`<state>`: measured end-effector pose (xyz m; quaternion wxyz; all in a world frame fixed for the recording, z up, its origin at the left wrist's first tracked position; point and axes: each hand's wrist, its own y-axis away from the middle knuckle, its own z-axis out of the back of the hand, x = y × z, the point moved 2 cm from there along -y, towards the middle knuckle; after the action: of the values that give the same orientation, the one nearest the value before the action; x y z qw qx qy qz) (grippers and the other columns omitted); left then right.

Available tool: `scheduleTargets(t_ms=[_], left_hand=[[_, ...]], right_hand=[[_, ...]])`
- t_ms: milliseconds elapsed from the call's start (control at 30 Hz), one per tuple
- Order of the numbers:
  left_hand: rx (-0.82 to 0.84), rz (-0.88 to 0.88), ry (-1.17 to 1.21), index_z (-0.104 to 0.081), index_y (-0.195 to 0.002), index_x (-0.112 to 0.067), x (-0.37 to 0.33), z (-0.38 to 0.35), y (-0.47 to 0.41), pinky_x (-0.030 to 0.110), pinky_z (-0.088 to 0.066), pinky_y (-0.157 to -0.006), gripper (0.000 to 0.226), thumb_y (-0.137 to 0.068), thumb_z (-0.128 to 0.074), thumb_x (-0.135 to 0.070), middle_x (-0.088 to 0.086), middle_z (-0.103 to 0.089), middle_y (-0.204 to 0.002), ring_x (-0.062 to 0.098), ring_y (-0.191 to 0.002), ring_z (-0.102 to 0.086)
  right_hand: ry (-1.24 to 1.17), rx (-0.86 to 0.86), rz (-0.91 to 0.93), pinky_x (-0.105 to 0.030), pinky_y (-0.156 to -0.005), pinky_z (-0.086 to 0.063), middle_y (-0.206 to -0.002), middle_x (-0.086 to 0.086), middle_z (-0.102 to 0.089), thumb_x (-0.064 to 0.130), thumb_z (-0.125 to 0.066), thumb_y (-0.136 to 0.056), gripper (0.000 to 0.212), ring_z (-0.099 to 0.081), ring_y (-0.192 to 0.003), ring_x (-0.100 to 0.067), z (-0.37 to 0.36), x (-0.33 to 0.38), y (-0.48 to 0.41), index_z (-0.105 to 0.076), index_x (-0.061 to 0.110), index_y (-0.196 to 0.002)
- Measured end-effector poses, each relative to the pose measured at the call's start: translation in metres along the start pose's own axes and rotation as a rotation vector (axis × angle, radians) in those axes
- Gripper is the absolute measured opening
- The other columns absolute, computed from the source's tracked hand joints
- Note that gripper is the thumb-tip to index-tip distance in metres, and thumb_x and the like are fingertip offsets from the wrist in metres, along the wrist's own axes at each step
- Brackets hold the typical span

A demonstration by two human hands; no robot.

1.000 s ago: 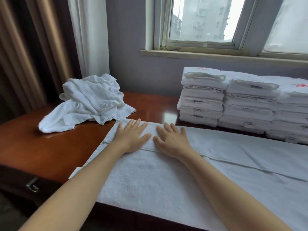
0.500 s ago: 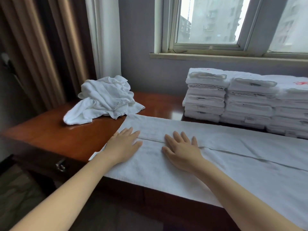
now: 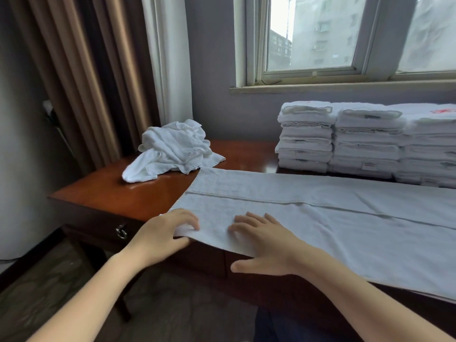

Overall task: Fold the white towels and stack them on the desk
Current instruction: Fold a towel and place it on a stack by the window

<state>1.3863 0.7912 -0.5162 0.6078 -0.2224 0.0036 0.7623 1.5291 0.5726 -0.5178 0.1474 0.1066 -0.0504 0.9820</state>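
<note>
Towel [image 3: 320, 218] lay spread on the desk [image 3: 138, 193]; left hand [image 3: 160, 235] pinched its near corner, right hand [image 3: 266, 245] rested on it, fingers relaxed, thumb free.

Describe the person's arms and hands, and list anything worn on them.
Nothing worn shows. The left hand and right hand are bare, with no gloves, rings, watch or bracelet visible. The left forearm and right forearm are uncovered down to the frame's bottom edge, so no sleeve is in view. The fingernails are too blurred to judge.
</note>
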Motion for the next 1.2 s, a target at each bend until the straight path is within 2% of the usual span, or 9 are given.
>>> scheduleTargets(t_ms=[100, 200, 400, 500, 733, 833, 933, 1067, 1200], left_hand=[[-0.002, 0.070, 0.065, -0.066, -0.090, -0.049, -0.001, 0.013, -0.009, 0.027, -0.049, -0.085, 0.011, -0.086, -0.069, -0.039, -0.033, -0.065, -0.097, -0.008, -0.094, -0.061], [-0.060, 0.112, 0.036, -0.065, -0.089, -0.039, -0.008, 0.021, -0.025, 0.032, -0.050, -0.075, 0.016, -0.097, -0.052, -0.044, -0.019, -0.068, -0.087, -0.002, -0.084, -0.061], [-0.217, 0.139, -0.111, -0.053, -0.089, -0.023, -0.032, 0.017, -0.066, 0.040, -0.045, -0.072, 0.026, -0.104, -0.035, -0.033, -0.008, -0.059, -0.089, 0.019, -0.088, -0.058], [-0.287, 0.143, -0.198, -0.057, -0.101, -0.014, -0.033, 0.018, -0.093, 0.044, -0.047, -0.077, 0.027, -0.105, -0.035, -0.029, 0.001, -0.063, -0.100, 0.027, -0.093, -0.060], [-0.363, 0.056, -0.331, -0.058, -0.097, -0.012, -0.008, 0.011, -0.173, 0.038, -0.042, -0.066, 0.028, -0.105, -0.037, -0.030, 0.005, -0.063, -0.100, 0.030, -0.089, -0.060], [-0.306, 0.106, -0.435, -0.064, -0.104, -0.016, 0.004, -0.005, -0.203, 0.037, -0.043, -0.076, 0.026, -0.103, -0.040, -0.025, 0.005, -0.064, -0.104, 0.028, -0.101, -0.060], [-0.252, 0.170, -0.516, -0.057, -0.128, -0.031, 0.012, -0.028, -0.215, 0.035, -0.039, -0.096, 0.037, -0.099, -0.041, -0.016, -0.001, -0.057, -0.116, 0.022, -0.114, -0.053], [-0.124, 0.060, -0.154, -0.052, -0.139, -0.032, 0.003, -0.061, -0.217, 0.035, -0.035, -0.108, 0.040, -0.101, -0.041, -0.024, -0.006, -0.052, -0.138, 0.018, -0.129, -0.046], [0.170, 0.150, -0.163, -0.024, -0.154, -0.036, 0.005, -0.077, -0.219, 0.036, 0.000, -0.122, 0.052, -0.103, -0.023, -0.049, -0.007, -0.013, -0.164, 0.010, -0.151, -0.005]], right_hand=[[-0.020, -0.101, -0.091, -0.030, -0.083, -0.041, -0.123, 0.008, -0.058, 0.043, -0.061, -0.082, 0.042, -0.055, -0.113, -0.020, 0.014, 0.005, 0.003, -0.052, 0.032, -0.122], [-0.034, -0.236, -0.220, -0.030, -0.075, -0.048, -0.104, 0.005, -0.068, 0.028, -0.056, -0.082, 0.022, -0.062, -0.099, -0.023, 0.034, 0.000, 0.002, -0.063, 0.030, -0.103], [0.115, -0.479, -0.352, -0.030, -0.063, -0.040, -0.099, 0.004, -0.069, 0.026, -0.045, -0.098, 0.023, -0.063, -0.093, -0.024, 0.058, -0.027, -0.017, -0.066, 0.028, -0.106], [0.175, -0.568, -0.364, -0.030, -0.059, -0.037, -0.096, 0.005, -0.064, 0.022, -0.042, -0.099, 0.022, -0.061, -0.088, -0.025, 0.064, -0.045, -0.037, -0.064, 0.026, -0.101], [0.295, -0.672, -0.325, -0.031, -0.057, -0.027, -0.082, 0.001, -0.061, 0.026, -0.043, -0.100, 0.026, -0.054, -0.083, -0.026, 0.078, -0.101, -0.096, -0.067, 0.023, -0.091], [0.256, -0.653, -0.321, -0.032, -0.060, -0.026, -0.076, -0.002, -0.060, 0.018, -0.051, -0.095, 0.021, -0.053, -0.080, -0.029, 0.071, -0.124, -0.119, -0.069, 0.019, -0.084], [0.225, -0.536, -0.343, -0.032, -0.063, -0.030, -0.083, 0.002, -0.061, 0.020, -0.049, -0.094, 0.023, -0.051, -0.087, -0.025, 0.048, -0.141, -0.135, -0.072, 0.025, -0.092], [0.071, -0.476, -0.352, -0.033, -0.069, -0.039, -0.096, 0.004, -0.062, 0.029, -0.047, -0.098, 0.026, -0.053, -0.097, -0.024, 0.030, -0.153, -0.143, -0.072, 0.033, -0.107], [0.046, -0.472, -0.365, -0.032, -0.069, -0.039, -0.099, 0.006, -0.062, 0.030, -0.046, -0.099, 0.027, -0.053, -0.099, -0.021, 0.026, -0.156, -0.144, -0.070, 0.034, -0.110]])
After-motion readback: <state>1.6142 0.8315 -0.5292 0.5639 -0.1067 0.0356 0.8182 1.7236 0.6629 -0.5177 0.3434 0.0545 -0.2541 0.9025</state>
